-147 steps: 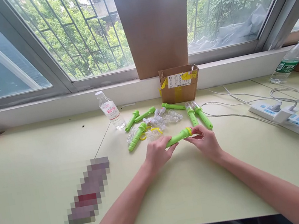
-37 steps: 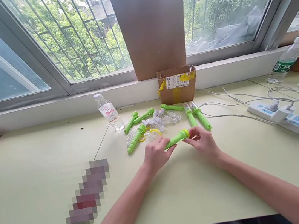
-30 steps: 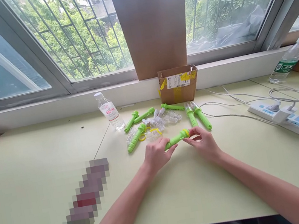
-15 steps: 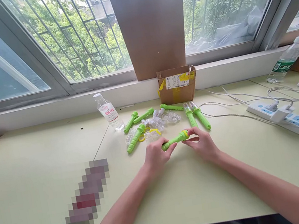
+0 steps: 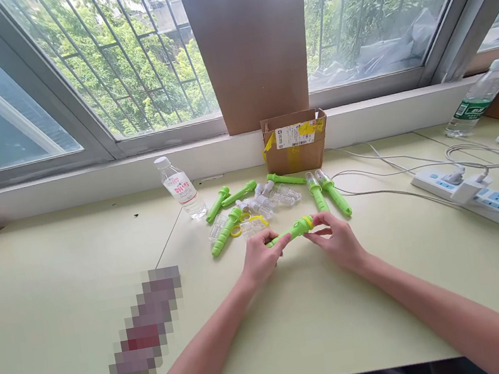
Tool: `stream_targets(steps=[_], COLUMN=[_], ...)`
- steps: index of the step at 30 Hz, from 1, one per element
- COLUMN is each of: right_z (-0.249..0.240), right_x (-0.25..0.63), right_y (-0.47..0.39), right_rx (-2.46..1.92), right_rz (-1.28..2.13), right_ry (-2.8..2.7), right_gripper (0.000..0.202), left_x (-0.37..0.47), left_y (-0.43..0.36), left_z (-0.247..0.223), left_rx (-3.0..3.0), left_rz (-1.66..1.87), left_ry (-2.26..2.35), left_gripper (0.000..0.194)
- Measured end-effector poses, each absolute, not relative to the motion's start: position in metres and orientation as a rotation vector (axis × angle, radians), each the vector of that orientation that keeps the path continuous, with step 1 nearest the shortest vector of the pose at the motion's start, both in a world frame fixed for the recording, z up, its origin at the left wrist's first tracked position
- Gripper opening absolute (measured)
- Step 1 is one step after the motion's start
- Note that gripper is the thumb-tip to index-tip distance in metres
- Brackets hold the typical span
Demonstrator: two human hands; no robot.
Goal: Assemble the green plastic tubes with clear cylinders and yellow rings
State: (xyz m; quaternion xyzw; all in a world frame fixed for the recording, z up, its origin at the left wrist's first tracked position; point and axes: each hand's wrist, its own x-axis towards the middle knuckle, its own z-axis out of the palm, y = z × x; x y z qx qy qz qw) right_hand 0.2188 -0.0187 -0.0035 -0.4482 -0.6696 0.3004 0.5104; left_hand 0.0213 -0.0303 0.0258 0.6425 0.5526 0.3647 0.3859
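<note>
A green torch-shaped handle [image 5: 295,229] is held in the air, tilted up to the right, above the table. My left hand [image 5: 261,255] wraps round its lower end, thumb laid along it. At its wider end is a yellow ring [image 5: 309,221], which the fingertips of my right hand [image 5: 337,239] pinch. Just beyond lie loose green handles [image 5: 227,232], clear plastic covers [image 5: 254,229], small white parts [image 5: 263,188] and yellow rings [image 5: 236,231]. Two green handles with clear tops [image 5: 334,193] lie side by side behind my right hand.
A cardboard box [image 5: 295,148] stands against the wall below the window. One water bottle [image 5: 181,189] is left of the parts, another [image 5: 467,102] far right. A power strip [image 5: 491,201] with cables lies on the right. A pixelated patch [image 5: 146,325] covers something at the left.
The green handle has turned a little in my hands, bringing a round button-like mark into sight. My left thumb has shifted up along it. My right hand stays at the ring.
</note>
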Motion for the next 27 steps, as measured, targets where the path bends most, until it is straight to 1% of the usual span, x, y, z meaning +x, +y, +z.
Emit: stream_targets(steps=[4, 7, 11, 14, 20, 25, 27], right_z=[-0.003, -0.002, -0.001, -0.002, -0.002, 0.000, -0.001], right_x=[0.220, 0.221, 0.220, 0.220, 0.220, 0.221, 0.222], right_y=[-0.018, -0.019, -0.019, -0.019, -0.020, -0.020, -0.020], right_rx=[-1.066, -1.053, -1.048, -1.063, -1.078, -1.073, -1.065], right_rz=[0.695, 0.692, 0.692, 0.697, 0.727, 0.779, 0.797], right_ry=[-1.613, -1.621, -1.597, -1.590, -1.618, -1.653, -1.662], right_gripper=[0.019, 0.019, 0.021, 0.022, 0.022, 0.028, 0.027], left_x=[0.020, 0.019, 0.018, 0.018, 0.019, 0.020, 0.020], left_y=[-0.029, -0.027, -0.027, -0.028, -0.031, -0.031, -0.031], left_z=[0.021, 0.015, 0.009, 0.008, 0.011, 0.018, 0.021], left_rx=[1.956, 2.273, 2.453, 2.440, 2.258, 2.041, 1.949], left_rz=[1.009, 1.064, 1.181, 1.219, 1.137, 1.035, 1.026], left_ry=[1.436, 1.414, 1.388, 1.424, 1.433, 1.387, 1.361], left_gripper=[0.033, 0.035, 0.017, 0.014, 0.019, 0.025, 0.028])
